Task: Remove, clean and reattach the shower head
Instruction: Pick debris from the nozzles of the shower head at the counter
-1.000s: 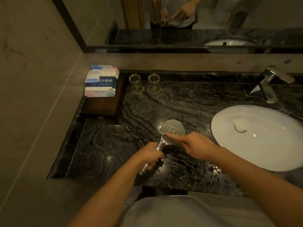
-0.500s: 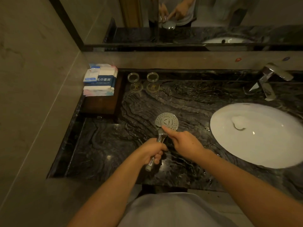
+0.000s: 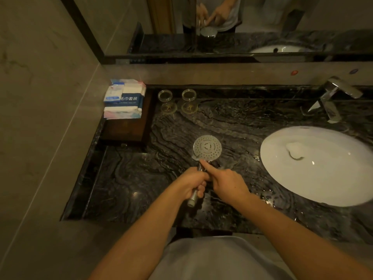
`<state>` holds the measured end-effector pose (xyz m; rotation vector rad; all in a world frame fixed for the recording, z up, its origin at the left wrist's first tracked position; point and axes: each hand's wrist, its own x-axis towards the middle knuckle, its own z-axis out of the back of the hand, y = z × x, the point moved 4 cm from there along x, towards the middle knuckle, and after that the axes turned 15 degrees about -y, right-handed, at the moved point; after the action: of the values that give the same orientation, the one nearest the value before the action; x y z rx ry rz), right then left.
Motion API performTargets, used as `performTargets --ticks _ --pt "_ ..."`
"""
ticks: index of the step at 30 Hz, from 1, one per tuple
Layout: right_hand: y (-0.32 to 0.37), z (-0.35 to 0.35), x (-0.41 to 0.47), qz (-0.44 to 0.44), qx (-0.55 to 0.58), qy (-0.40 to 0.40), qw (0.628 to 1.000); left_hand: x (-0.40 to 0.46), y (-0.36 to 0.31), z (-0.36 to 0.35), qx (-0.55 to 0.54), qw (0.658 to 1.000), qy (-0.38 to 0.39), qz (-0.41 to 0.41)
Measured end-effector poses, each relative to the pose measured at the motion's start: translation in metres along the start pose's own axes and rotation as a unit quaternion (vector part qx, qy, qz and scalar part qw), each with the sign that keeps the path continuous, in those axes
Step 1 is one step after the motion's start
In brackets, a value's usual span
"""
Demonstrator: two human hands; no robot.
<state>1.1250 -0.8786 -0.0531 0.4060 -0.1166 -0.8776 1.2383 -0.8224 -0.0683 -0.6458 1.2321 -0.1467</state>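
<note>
The detached chrome shower head point(image 3: 207, 147) is held above the black marble counter point(image 3: 141, 178), its round perforated face turned up towards me. My left hand point(image 3: 193, 182) is closed around its handle, whose threaded end sticks out below my fist. My right hand point(image 3: 224, 180) has its forefinger stretched out, the tip touching the neck just below the face; the other fingers are curled and hold nothing.
A white oval basin point(image 3: 323, 166) lies to the right, with a chrome tap point(image 3: 335, 96) behind it. Two upturned glasses point(image 3: 177, 100) stand at the back. Packaged towels point(image 3: 125, 100) rest on a dark wooden tray point(image 3: 127, 130) at the left wall. A mirror point(image 3: 222, 27) runs above. The counter near the basin is wet.
The shower head and both hands have shifted a little left and towards me. My right forefinger has slid from the lower rim of the face down onto the neck.
</note>
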Motion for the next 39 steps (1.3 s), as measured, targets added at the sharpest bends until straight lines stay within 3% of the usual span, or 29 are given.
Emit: performTargets --ticks 5,16,20,24,28,33,37,39 --pt "0.001 -0.002 -0.007 0.008 -0.013 -0.070 0.997 -0.004 -0.015 0.000 -0.018 1.000 0.001 -0.019" --pt "-0.001 0.019 0.004 -0.083 0.051 -0.106 0.990 -0.005 -0.008 0.002 -0.049 0.998 -0.036 -0.035" --pt "0.008 -0.001 -0.013 -0.025 0.050 -0.047 0.997 -0.004 -0.002 0.000 -0.095 0.995 -0.031 -0.001" --pt "-0.011 0.008 0.000 -0.085 0.044 -0.104 0.990 -0.006 0.000 -0.006 -0.158 0.987 -0.032 0.022" --pt "0.005 -0.001 -0.012 -0.018 0.044 -0.060 0.997 -0.006 0.001 -0.009 -0.209 0.977 -0.030 0.043" --pt "-0.014 0.012 -0.001 -0.058 0.010 -0.086 0.995 -0.007 0.008 -0.003 -0.213 0.975 -0.019 0.060" --pt "0.004 -0.002 -0.017 0.021 0.003 -0.034 0.999 -0.008 0.006 -0.001 -0.227 0.972 -0.018 0.056" --pt "0.000 0.004 -0.008 0.004 -0.006 -0.054 0.999 -0.011 0.008 -0.001 -0.228 0.972 -0.018 0.053"
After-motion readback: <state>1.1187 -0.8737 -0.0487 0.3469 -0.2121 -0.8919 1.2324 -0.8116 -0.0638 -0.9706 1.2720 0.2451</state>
